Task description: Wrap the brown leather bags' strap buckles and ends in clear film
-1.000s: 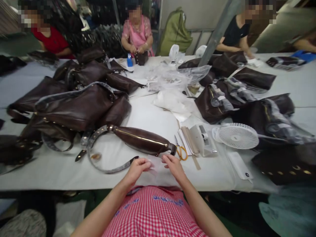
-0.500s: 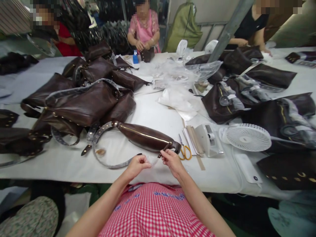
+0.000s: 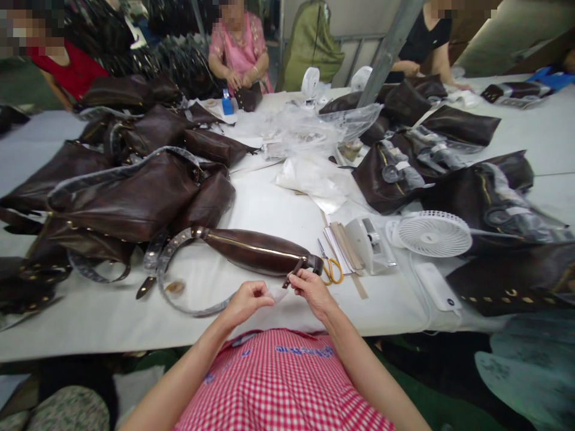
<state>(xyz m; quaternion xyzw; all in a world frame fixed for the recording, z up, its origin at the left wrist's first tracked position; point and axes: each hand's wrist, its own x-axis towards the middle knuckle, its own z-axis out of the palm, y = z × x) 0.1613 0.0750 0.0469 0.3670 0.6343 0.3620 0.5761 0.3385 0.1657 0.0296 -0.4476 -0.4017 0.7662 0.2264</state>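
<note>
A dark brown leather bag [image 3: 256,256] lies on the white table in front of me, its gold zipper facing up. Its plastic-wrapped strap [image 3: 167,254] loops round to the left. My right hand [image 3: 312,293] pinches the leather zipper pull [image 3: 293,273] at the bag's right end. Just to the left, my left hand [image 3: 247,302] is closed in a pinch on a thin piece of clear plastic film [image 3: 279,294], which stretches toward the pull. Whether the film is attached to the pull, I cannot tell. Yellow-handled scissors [image 3: 333,271] rest beside the bag's right end.
More brown bags [image 3: 130,194] are piled at the left. Clear plastic bags [image 3: 309,129] lie mid-table. A tape dispenser [image 3: 369,245], a white fan [image 3: 433,233] and a power bank [image 3: 438,287] stand on the right. Co-workers sit across the table.
The view has swung slightly to the right, so the table's things appear farther left. Both hands keep their pinches near the zipper pull. The co-worker in red at the left has shifted.
</note>
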